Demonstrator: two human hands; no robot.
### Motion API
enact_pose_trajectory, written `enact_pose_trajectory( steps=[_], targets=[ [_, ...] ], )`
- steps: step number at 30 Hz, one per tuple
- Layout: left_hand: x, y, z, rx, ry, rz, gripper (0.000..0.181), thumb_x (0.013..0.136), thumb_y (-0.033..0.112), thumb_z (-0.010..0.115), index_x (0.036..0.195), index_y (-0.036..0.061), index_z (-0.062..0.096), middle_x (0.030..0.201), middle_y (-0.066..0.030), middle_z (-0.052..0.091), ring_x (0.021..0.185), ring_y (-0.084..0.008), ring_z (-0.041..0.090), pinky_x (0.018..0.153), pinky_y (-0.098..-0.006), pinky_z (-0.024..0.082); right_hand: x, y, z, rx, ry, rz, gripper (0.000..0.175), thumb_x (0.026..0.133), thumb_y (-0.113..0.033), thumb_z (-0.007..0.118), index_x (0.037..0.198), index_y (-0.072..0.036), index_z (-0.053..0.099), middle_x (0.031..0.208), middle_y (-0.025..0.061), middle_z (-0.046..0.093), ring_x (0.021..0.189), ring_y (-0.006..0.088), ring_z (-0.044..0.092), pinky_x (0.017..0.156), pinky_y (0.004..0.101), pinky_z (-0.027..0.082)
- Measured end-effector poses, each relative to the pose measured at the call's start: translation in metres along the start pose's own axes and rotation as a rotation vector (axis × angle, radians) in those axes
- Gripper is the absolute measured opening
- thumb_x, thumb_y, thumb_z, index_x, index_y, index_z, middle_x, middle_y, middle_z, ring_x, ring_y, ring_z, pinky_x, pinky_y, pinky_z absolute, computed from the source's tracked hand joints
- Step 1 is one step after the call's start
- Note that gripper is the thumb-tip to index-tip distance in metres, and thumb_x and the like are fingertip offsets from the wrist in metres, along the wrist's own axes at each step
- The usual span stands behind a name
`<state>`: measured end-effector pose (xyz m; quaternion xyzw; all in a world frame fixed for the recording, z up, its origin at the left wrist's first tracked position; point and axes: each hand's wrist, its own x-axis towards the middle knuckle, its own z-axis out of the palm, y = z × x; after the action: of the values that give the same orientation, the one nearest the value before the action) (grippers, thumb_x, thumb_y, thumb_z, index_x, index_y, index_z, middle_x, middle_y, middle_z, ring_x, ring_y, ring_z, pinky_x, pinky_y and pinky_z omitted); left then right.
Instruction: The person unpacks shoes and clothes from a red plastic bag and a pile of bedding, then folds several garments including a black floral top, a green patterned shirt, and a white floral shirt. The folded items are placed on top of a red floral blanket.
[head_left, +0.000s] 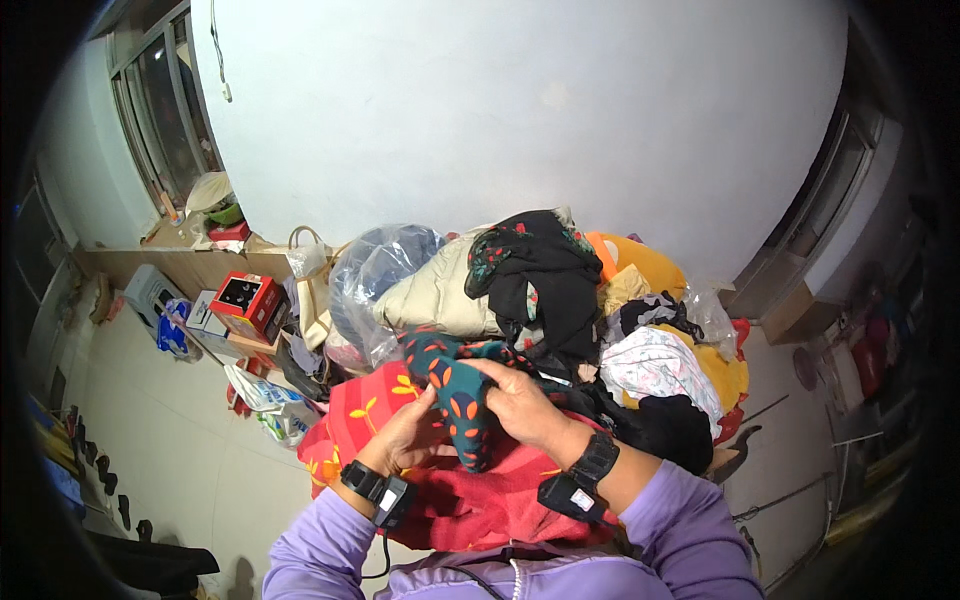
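Observation:
A dark green cloth with orange-red spots (459, 405) hangs between my hands over a red blanket with yellow leaf patterns (367, 405). My left hand (412, 435) holds its left side, thumb up. My right hand (521, 401) pinches its upper right part between thumb and fingers. Part of the cloth stretches back onto the clothes pile. Just beyond lie a black garment with red flowers (551, 277) and a cream padded jacket (435, 292). A white floral cloth (652, 364) and a black cloth (671, 431) lie to the right.
Left of the pile stand a cream bag (311, 304), a red box (251, 306) and a white plastic bag (277, 405). A clear plastic bag with blue fabric (382, 277) is near the wall (525, 112). An orange-yellow cushion-like item (649, 262) lies at the back right.

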<state>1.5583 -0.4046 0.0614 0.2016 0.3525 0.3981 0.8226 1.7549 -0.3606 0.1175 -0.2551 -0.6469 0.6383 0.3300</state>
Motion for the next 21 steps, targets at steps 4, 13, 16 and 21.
enact_pose_trajectory(
  steps=[4, 13, 16, 21],
  targets=[
    [0.003, -0.007, 0.008, -0.027, 0.099, 0.136, 0.032, 0.095, 0.034, 0.052, 0.112, 0.0073, 0.061, 0.104, -0.0079, 0.067, 0.091, -0.0198, 0.066, 0.080, -0.0356, 0.056, -0.010, 0.004, 0.025, 0.211, -0.133, 0.165, 0.071, 0.091, -0.018, 0.056, 0.149, -0.002, 0.018, 0.133, 0.0129, 0.046, 0.120, 0.0166, 0.046, 0.102, 0.0267, 0.036],
    [0.016, 0.006, 0.006, -0.076, -0.069, 0.033, 0.042, 0.095, 0.044, 0.053, 0.126, 0.0165, 0.051, 0.124, -0.0054, 0.056, 0.112, -0.0228, 0.056, 0.094, -0.0501, 0.046, 0.021, 0.005, -0.028, 0.463, 0.228, 0.292, 0.023, 0.088, -0.002, 0.051, 0.109, 0.001, 0.061, 0.105, 0.0112, 0.066, 0.093, 0.0189, 0.065, 0.083, 0.0346, 0.053],
    [0.012, 0.018, -0.001, -0.130, -0.044, 0.131, 0.039, 0.094, 0.038, 0.057, 0.123, 0.0122, 0.052, 0.123, -0.0123, 0.054, 0.114, -0.0294, 0.054, 0.096, -0.0510, 0.045, 0.049, -0.025, -0.080, 0.591, 0.213, 0.186, 0.024, 0.088, -0.002, 0.050, 0.110, 0.003, 0.060, 0.104, 0.0144, 0.067, 0.091, 0.0239, 0.067, 0.083, 0.0380, 0.056],
    [-0.006, 0.026, -0.011, -0.134, 0.089, 0.281, 0.034, 0.095, 0.029, 0.054, 0.121, 0.0071, 0.056, 0.115, -0.0124, 0.061, 0.109, -0.0300, 0.058, 0.095, -0.0483, 0.044, 0.097, -0.074, -0.158, 0.527, 0.278, 0.111, 0.023, 0.088, -0.005, 0.051, 0.107, 0.005, 0.061, 0.104, 0.0162, 0.067, 0.089, 0.0263, 0.067, 0.082, 0.0403, 0.057]
  ],
)
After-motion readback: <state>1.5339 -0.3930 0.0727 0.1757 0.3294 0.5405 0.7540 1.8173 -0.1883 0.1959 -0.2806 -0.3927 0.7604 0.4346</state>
